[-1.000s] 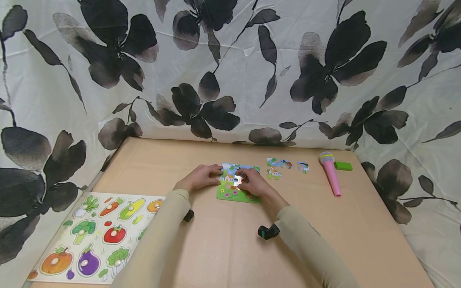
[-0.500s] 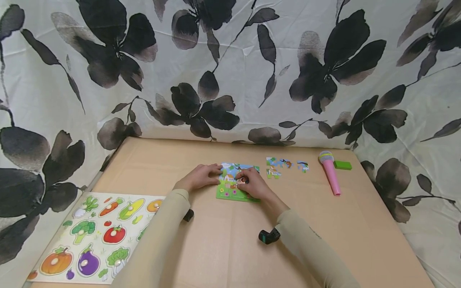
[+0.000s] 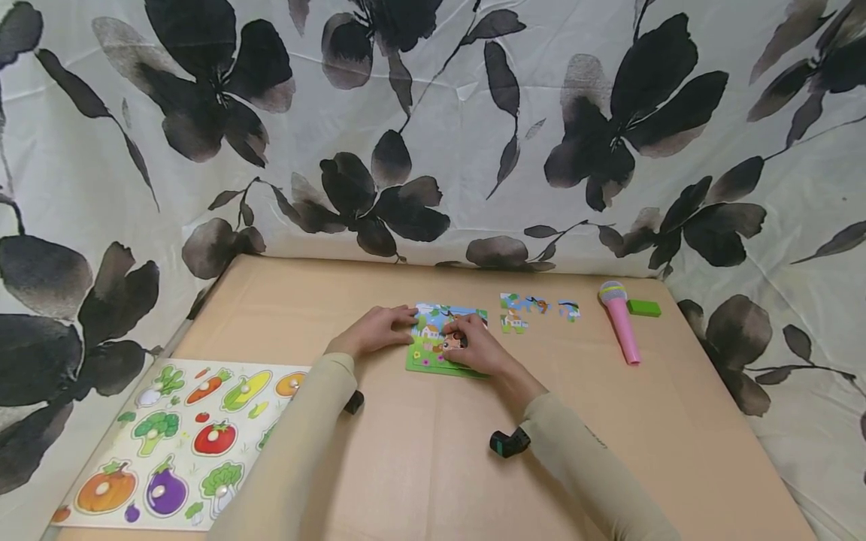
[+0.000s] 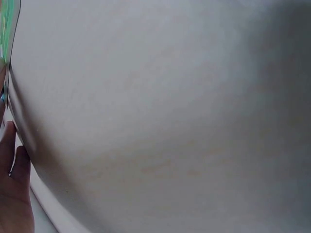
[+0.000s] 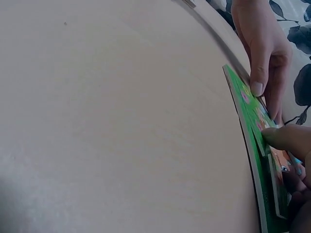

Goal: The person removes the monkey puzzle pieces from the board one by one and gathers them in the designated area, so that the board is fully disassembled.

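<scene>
A jigsaw puzzle in a green-edged board [image 3: 426, 366], with a house and flowers pictured on it, lies at the middle of the table. My left hand [image 3: 372, 331] rests at its left side, thumb and fingertips touching the edge. Over the board's right part, my right hand [image 3: 482, 349] pinches a puzzle piece [image 3: 452, 341] with an orange-brown animal face. In the right wrist view that piece [image 5: 277, 187] sits tilted and raised above the board, the right thumb close by. Only some fingers [image 4: 18, 167] of the left hand show in the left wrist view.
Several loose puzzle pieces [image 3: 516, 322] lie right of the board. Farther right are a pink toy microphone [image 3: 620, 324] and a green block [image 3: 644, 308]. A vegetable peg puzzle [image 3: 186, 443] covers the table's front left, partly under the left sleeve [image 3: 287, 451].
The right hand has brought the piece down and slightly toward me over the pale gap in the puzzle, which is now covered. The left hand stays in place.
</scene>
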{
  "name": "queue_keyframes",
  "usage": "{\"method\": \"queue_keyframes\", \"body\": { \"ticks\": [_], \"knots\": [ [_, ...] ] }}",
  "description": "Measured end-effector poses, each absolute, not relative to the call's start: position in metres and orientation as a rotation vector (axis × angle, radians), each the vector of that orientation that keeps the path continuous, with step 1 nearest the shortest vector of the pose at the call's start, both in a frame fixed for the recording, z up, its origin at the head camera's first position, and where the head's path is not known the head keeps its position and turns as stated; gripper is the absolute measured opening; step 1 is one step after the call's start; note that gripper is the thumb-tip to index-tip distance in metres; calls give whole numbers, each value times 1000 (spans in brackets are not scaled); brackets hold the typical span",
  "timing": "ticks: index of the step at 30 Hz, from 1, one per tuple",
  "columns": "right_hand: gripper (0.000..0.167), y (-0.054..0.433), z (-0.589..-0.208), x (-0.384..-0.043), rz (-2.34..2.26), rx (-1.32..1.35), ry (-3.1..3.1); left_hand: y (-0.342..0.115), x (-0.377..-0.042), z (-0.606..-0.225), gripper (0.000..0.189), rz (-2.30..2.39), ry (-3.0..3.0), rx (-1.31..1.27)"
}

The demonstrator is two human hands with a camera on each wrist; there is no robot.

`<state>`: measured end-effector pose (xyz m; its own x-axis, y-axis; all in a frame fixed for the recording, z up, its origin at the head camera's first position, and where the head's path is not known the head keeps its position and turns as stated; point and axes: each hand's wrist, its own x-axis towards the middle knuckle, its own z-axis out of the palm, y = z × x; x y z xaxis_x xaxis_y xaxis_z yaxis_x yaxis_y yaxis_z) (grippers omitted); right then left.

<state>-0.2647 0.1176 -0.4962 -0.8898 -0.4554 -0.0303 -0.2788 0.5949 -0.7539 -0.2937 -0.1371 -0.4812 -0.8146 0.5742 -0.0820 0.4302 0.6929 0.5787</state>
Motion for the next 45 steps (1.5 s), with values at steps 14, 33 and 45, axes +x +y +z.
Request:
{"method": "queue_keyframes", "body": {
  "ticks": [14, 33, 45],
  "knots": [
    [42, 119, -501, -263, -1231, -627, 2589, -137, -295, -481, 47, 813, 2636, 784],
    [22, 120, -499, -265, -1417, -370, 2598, -138, -294, -482, 48, 807, 2641, 795],
    [25, 139, -496, -267, -1653, -269, 2487, -137, -293, -481, 49, 806, 2641, 795]
  ]
}}
